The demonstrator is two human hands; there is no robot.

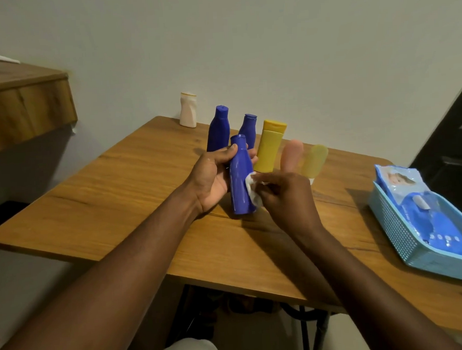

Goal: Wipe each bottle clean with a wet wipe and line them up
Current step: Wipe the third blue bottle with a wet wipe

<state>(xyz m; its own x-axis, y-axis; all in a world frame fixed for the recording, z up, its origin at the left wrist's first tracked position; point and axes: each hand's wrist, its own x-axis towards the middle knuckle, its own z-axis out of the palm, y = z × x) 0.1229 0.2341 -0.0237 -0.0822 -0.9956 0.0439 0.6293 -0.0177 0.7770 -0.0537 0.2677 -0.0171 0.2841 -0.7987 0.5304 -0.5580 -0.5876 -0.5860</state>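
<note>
Nearest, at the right edge of the wooden table (123, 205), a light blue perforated plastic basket (407, 242) with a blue pack of wet wipes (432, 216) inside, well apart from both hands. Toward the middle of the surface, a small dark blue plastic bottle with a narrow neck (240, 179) raised just above the wood, gripped by the left hand (211, 176), thumb over the neck and fingers curled behind. Pressed to its lower right side, a crumpled white wet wipe (252, 191), pinched in the closed fingertips of the right hand (288, 195). Likely risk here: a wet, slick plastic body sliding out of a grip set high near the neck, then dropping onto the standing ones. Just behind, a taller dark blue bottle (217, 131), another dark blue bottle (248, 129) and a yellow flip-cap bottle (269, 146), all upright and close together, so easily toppled by a wide rubbing stroke or a careless set-down. Right of those, a peach tube (292, 155) and a pale yellow tube (315, 160), both blurred. Farthest, at the back edge by the wall, a white bottle (188, 111), standing alone and close enough to the edge to be nudged off.
</note>
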